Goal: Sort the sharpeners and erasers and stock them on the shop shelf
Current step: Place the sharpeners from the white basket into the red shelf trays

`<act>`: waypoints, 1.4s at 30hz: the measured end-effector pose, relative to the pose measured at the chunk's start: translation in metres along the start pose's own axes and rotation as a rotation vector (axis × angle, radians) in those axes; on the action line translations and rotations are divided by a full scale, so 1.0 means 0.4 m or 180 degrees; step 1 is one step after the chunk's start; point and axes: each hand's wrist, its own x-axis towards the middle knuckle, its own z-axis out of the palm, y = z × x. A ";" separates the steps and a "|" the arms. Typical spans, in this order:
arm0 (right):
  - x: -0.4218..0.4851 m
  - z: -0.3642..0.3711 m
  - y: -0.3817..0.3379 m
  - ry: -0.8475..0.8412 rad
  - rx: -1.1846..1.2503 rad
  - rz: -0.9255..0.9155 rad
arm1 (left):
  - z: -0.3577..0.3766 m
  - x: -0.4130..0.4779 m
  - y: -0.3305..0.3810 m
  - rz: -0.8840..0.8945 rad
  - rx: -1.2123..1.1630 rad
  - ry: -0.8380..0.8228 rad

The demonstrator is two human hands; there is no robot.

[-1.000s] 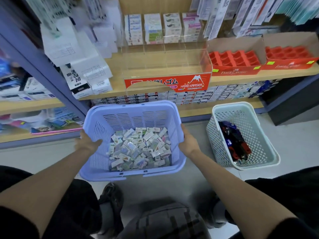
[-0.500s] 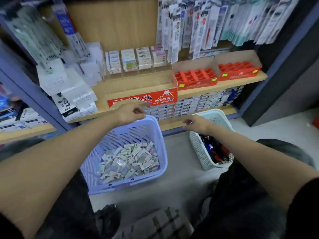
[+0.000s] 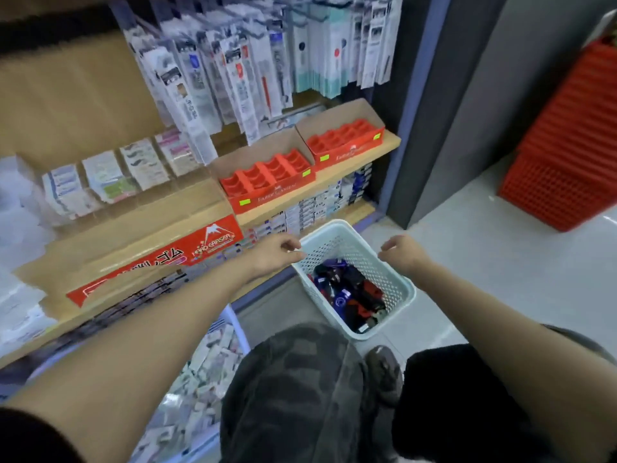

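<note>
The white basket (image 3: pixel 397 305) sits low on the floor (image 3: pixel 500 262) in front of the shelf (image 3: pixel 334 182), holding dark blue, red and black sharpeners (image 3: pixel 347 295); the left hand (image 3: pixel 277 253) curls its fingers on the left rim, grasping it; the right hand (image 3: pixel 404 252) is curled at the right rim, though a grip cannot be told; erasers (image 3: pixel 207 369) fill the purple basket (image 3: pixel 238 329) under the left forearm; red trays (image 3: pixel 267 175) stand on the shelf.

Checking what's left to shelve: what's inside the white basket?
The white basket holds a loose heap of small blue, red and black items, too blurred to identify. Anything beneath the top layer is covered.
</note>
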 end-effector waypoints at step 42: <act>0.320 0.169 0.242 0.1652 -0.0319 0.0059 | 0.235 0.392 -0.313 -0.1129 0.0153 0.0464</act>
